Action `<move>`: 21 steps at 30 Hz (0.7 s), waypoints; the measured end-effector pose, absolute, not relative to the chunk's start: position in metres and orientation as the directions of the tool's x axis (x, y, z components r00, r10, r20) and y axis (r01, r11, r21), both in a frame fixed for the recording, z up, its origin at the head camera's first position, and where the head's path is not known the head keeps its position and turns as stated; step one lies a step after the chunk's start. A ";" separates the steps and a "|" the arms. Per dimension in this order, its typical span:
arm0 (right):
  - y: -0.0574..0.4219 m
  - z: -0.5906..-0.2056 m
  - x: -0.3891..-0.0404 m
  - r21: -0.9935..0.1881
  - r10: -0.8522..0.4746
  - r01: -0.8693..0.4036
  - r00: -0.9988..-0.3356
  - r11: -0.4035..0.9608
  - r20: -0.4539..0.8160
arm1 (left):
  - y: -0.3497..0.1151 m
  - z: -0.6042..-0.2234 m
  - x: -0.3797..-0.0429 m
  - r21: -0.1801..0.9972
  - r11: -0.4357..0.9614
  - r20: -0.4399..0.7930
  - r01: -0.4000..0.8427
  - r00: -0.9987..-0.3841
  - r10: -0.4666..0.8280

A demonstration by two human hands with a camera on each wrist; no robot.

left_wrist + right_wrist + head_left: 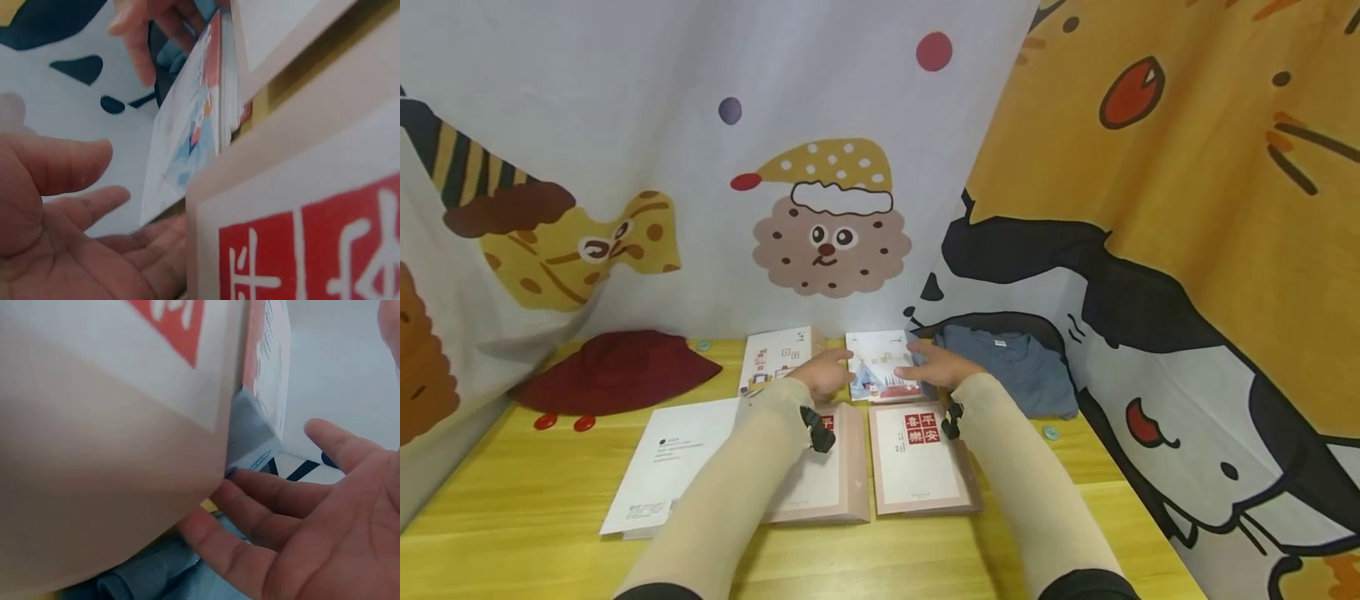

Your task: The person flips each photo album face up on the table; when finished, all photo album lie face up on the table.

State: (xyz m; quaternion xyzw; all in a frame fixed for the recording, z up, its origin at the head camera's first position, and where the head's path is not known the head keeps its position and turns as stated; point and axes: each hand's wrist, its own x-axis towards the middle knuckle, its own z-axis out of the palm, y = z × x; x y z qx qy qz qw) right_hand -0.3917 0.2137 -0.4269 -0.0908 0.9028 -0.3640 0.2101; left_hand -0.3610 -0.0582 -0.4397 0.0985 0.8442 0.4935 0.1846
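At the back of the table lies a thin stack of booklets with a tent picture [876, 379] on its white cover. My left hand [826, 372] is at its left side, fingers extended and thumb apart, as the left wrist view shows. On the opposite side, my right hand [946, 365] has its fingers stretched toward the booklets' edge, fingertips right by the blue-grey corner [250, 434]. A white booklet with a house drawing [775, 354] lies left of the left hand, partly behind it. Nearer, a pink-bordered book with red square lettering [917, 467] sits between the forearms.
Another pink-bordered book [820, 492] lies partly under the left forearm, beside a white booklet [662, 467]. A dark red hat [617, 375] sits at the left, with red buttons [584, 423] before it. A folded blue-grey shirt [1015, 367] lies back right. A printed curtain [670, 67] hangs behind.
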 end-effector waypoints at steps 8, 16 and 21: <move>0.214 -0.422 -0.392 -0.706 -0.306 0.062 -0.872 0.706 -0.383 | -0.052 -0.445 -0.361 0.911 0.409 -0.211 -0.053 -0.912 0.351; 0.217 -0.424 -0.399 -0.746 -0.324 0.076 -0.868 0.662 -0.377 | -0.040 -0.442 -0.357 0.922 0.350 -0.286 -0.165 -0.900 0.328; 0.220 -0.426 -0.400 -0.774 -0.316 0.148 -0.854 0.615 -0.414 | -0.034 -0.444 -0.359 0.913 0.352 -0.315 -0.206 -0.905 0.286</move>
